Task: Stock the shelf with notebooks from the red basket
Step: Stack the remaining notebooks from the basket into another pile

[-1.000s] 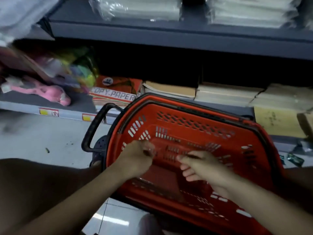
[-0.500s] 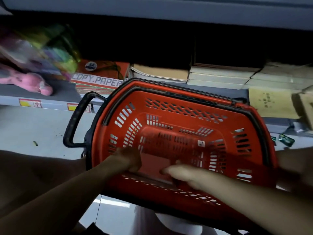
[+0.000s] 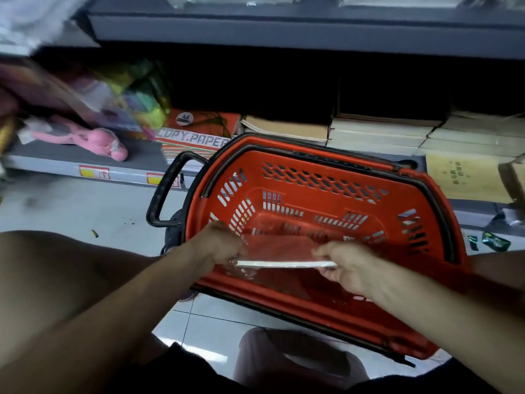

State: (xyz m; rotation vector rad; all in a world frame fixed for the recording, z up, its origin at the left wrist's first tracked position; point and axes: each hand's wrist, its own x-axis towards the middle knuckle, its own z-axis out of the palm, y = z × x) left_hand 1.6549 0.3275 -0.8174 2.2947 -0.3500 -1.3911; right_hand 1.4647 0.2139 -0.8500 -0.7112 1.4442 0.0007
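Note:
The red basket (image 3: 326, 172) stands on the floor against the low shelf (image 3: 85, 169). Inside it, over the near wall, my two hands hold a thin red notebook (image 3: 279, 248) in clear wrap, its white page edge facing me. My left hand (image 3: 218, 245) pinches the left end. My right hand (image 3: 349, 265) grips the right end. Stacks of brown and cream notebooks (image 3: 377, 132) lie on the shelf behind the basket.
A copy-paper ream (image 3: 199, 132) and a pink toy (image 3: 96, 140) lie on the shelf to the left, with coloured packets behind. An upper shelf (image 3: 284, 29) overhangs. The basket's black handle (image 3: 167, 191) sticks out left. White floor tiles (image 3: 71, 211) spread at left.
My hands were down on the basket bottom; now they have lifted a thin wrapped notebook to the near rim, one hand at each end. The view swung down and back up.

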